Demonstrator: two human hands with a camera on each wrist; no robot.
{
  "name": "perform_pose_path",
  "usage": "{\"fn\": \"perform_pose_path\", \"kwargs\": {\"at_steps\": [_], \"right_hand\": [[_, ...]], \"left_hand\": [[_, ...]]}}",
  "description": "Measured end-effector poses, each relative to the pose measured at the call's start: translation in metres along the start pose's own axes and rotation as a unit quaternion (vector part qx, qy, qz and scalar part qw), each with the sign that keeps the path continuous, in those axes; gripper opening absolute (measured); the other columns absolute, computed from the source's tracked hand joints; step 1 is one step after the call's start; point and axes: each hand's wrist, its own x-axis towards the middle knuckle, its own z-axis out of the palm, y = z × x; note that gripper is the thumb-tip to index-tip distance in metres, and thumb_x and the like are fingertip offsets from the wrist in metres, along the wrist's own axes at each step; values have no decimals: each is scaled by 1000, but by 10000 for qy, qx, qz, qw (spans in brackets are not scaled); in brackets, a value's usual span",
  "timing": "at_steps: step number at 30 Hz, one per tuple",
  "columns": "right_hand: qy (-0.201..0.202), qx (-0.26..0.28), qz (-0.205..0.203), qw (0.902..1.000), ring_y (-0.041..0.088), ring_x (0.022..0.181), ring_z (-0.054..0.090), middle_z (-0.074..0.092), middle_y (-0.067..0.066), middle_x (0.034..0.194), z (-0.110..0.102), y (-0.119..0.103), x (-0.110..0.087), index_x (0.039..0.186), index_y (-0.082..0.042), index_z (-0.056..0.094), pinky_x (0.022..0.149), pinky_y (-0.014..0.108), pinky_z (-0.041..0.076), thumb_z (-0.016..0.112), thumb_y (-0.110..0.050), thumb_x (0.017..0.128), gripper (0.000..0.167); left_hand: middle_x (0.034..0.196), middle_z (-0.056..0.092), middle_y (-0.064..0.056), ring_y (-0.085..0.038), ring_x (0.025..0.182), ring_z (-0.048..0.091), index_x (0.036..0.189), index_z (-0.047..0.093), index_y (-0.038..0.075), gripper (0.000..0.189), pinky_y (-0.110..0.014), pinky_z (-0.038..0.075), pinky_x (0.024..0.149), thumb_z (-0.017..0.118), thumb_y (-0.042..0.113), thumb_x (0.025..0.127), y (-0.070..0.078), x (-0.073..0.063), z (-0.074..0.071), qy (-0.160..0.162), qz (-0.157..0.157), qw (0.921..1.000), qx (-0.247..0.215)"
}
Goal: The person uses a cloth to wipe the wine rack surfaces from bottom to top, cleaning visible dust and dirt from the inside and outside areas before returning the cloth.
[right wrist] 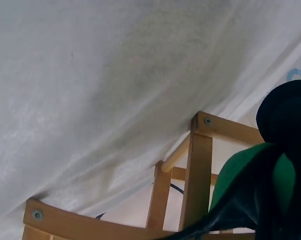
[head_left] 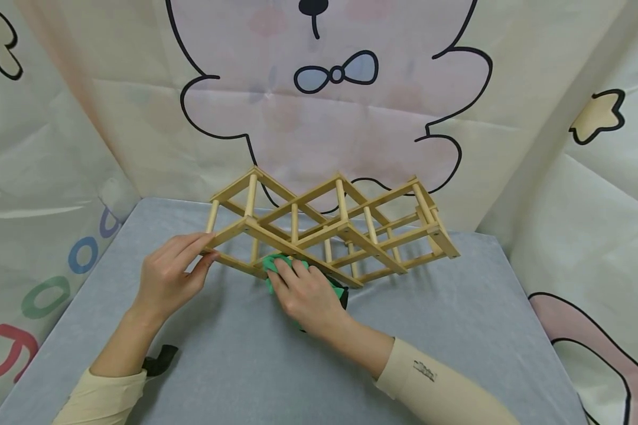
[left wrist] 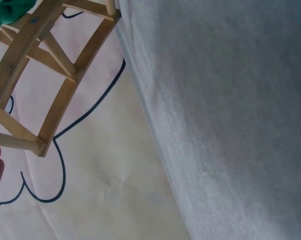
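Observation:
A folding wooden lattice rack (head_left: 345, 226), made of crossed slats and round dowels, stands spread out on the table. My left hand (head_left: 172, 271) pinches its left end between thumb and fingers. Against a front lower slat, my right hand (head_left: 311, 298) holds a bunched green cloth (head_left: 272, 263) with black parts, its fingers bent over the fabric. In the left wrist view the rack (left wrist: 65, 100) shows beside a bit of the cloth (left wrist: 10, 10). Screw heads show on the rack's slats (right wrist: 196, 180) in the right wrist view, partly covered by the cloth (right wrist: 233, 167).
A grey-blue cloth covers the table (head_left: 446, 354). Printed curtains (head_left: 340, 118) with a cartoon animal enclose the back and sides, close behind the rack. A dark strap (head_left: 160, 360) sticks out at the left wrist.

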Motion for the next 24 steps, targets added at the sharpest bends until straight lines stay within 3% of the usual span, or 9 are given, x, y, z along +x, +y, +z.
{"fn": "perform_pose_path", "kwargs": {"at_steps": [7, 14, 19, 24], "right_hand": [[397, 265, 209, 9986, 22, 80, 64, 71, 12, 113, -12, 8, -4, 113, -7, 79, 64, 27, 58, 84, -20, 90, 27], [671, 369, 434, 9961, 25, 86, 70, 72, 12, 113, -22, 17, -11, 111, -6, 78, 68, 30, 62, 91, -21, 81, 36], [609, 400, 462, 9963, 26, 85, 69, 72, 12, 114, -23, 23, -19, 112, -5, 78, 63, 30, 61, 94, -22, 79, 41], [450, 460, 572, 9963, 26, 85, 68, 72, 13, 114, -20, 27, -35, 111, -5, 79, 67, 31, 62, 97, -23, 75, 44]], "left_hand": [[100, 77, -15, -35, 79, 72, 113, 78, -3, 35, -48, 58, 65, 67, 29, 105, 1, 0, 0, -32, 9, 10000, -16], [100, 77, -15, -35, 79, 73, 113, 78, -3, 35, -48, 58, 65, 67, 29, 105, 1, 0, -1, -48, 12, 10000, -11], [100, 77, -16, -36, 79, 72, 113, 78, -4, 36, -49, 59, 65, 66, 29, 105, 1, 0, -2, -27, 24, 10000, 4], [99, 77, -15, -35, 78, 72, 112, 78, -3, 35, -48, 58, 65, 66, 29, 105, 0, -1, -1, 10, 49, 10000, -20]]}}
